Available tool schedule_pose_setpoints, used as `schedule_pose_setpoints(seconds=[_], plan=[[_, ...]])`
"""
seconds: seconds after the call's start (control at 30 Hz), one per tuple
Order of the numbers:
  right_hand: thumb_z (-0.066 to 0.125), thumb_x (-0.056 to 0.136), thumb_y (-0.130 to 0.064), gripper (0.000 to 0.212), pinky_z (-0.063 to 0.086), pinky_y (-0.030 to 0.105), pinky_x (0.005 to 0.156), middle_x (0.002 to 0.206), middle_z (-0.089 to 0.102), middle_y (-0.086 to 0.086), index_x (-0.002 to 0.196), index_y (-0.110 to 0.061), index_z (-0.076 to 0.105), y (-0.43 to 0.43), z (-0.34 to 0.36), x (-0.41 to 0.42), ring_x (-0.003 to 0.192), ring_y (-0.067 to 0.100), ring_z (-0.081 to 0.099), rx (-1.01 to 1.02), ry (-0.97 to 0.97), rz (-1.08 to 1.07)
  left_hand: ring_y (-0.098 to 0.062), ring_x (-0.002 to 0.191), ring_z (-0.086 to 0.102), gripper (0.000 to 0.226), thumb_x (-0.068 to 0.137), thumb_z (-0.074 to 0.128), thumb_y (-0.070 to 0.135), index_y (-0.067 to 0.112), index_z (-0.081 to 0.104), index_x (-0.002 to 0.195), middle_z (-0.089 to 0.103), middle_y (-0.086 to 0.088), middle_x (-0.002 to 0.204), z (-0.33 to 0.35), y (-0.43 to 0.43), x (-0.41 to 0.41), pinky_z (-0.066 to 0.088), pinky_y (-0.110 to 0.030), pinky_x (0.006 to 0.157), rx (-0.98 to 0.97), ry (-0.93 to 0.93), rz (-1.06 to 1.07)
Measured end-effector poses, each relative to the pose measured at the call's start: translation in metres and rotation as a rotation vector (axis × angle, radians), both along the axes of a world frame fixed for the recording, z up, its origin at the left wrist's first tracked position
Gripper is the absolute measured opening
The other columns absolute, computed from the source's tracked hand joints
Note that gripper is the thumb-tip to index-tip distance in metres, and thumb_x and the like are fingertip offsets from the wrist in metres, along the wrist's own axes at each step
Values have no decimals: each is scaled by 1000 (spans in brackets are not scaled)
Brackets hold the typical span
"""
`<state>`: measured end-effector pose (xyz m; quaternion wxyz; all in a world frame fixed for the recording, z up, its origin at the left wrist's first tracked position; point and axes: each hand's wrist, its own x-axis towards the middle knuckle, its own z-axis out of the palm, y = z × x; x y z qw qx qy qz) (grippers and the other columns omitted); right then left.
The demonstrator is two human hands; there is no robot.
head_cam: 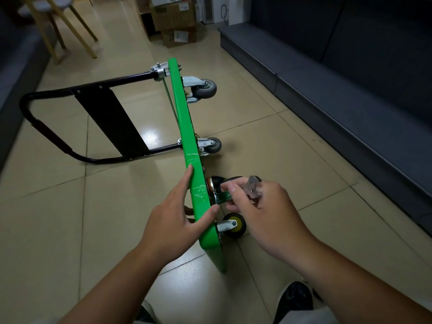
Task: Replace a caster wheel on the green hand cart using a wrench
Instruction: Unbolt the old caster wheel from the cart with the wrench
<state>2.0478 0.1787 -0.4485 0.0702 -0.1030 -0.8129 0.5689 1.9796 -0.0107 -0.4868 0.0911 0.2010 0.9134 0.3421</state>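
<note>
Beige glossy floor tiles (280, 141) carry the green hand cart (184, 127), which stands tipped on one long edge with its black tubular handle (46, 134) lying flat to the left and its wheels pointing right.

The left hand (173, 220) holds the cart's upper edge, index finger laid straight along it and thumb hooked over the top. The right hand (264, 211) pinches a silver metal wrench (252, 185) just beside the black caster wheel (216, 182) at the near end, fingertips close to its mount.

The job looks to be mid-way: this caster is on or at the deck, but its bolts are hidden behind the fingers, so I cannot tell whether they are being loosened or tightened. The black wheel with a yellow hub (235, 224) and two grey rubber casters (205, 88) sit mounted.

A dark grey bench (327, 73) runs along the right, with brown cardboard boxes (175, 19) and pale wooden stool legs (70, 26) well apart beyond. The neighbouring yellow-hub wheel crowds the wrench's swing.
</note>
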Motion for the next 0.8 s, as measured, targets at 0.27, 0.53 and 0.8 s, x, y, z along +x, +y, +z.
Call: schedule_pose_setpoints(seconds=[0.27, 0.53, 0.8], plan=[[56, 93, -34, 25, 61, 33, 83, 92, 76, -12, 90, -54, 71, -29, 7, 11, 87, 2, 72, 41, -27, -59, -2, 85, 70, 78, 98, 45, 63, 61, -9, 155, 60, 17, 135, -1, -6, -2, 55, -36, 89, 33, -68, -58], [54, 102, -25, 28, 59, 35, 89, 104, 73, -12, 125, -27, 69, -57, -9, 28, 97, 1, 68, 178, 35, -132, -20, 99, 72, 81, 101, 46, 63, 59, -13, 155, 59, 2, 146, -1, -7, -3, 56, -43, 95, 69, -159, -83], [52, 104, -27, 27, 49, 17, 88, 110, 64, -9, 125, -25, 69, -73, -13, 34, 101, -1, 60, 157, 14, -255, -20, 110, 69, 79, 99, 48, 65, 59, -6, 157, 48, 8, 157, -7, -4, 8, 53, -44, 100, 166, -165, -41]])
